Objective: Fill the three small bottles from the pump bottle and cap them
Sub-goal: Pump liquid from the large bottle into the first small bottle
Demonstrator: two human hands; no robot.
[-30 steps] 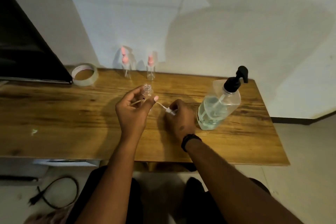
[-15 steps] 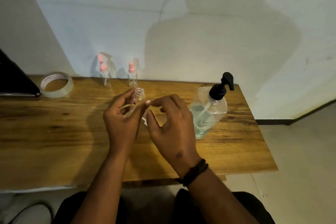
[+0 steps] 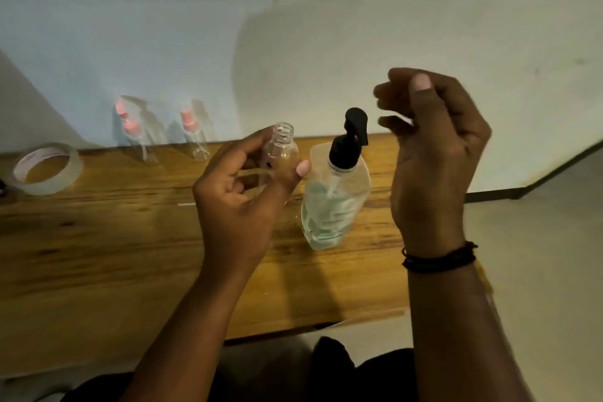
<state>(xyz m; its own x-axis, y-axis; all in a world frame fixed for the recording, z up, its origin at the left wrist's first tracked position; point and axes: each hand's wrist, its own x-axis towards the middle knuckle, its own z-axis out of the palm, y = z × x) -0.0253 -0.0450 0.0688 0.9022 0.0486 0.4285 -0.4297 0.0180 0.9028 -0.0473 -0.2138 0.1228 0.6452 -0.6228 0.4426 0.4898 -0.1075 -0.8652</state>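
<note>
Left hand: your left hand grips the open small bottle between thumb and fingers, held upright above the table, just left of the pump bottle.
Open small bottle: clear, threaded neck bare, no cap on it — nothing visible inside.
Right hand: your right hand is raised above and to the right of the pump head, fingers loosely curled and blurred; it touches nothing, and you can't tell whether it carries anything.
Pump bottle: stands near the table's right edge, black pump on top — pale greenish liquid fills the lower part.
Capped bottles: two small clear bottles with pink tops, one and the other, stand along the far edge by the wall; their contents can't be made out.
Tape roll: lies flat at the far left corner.
</note>
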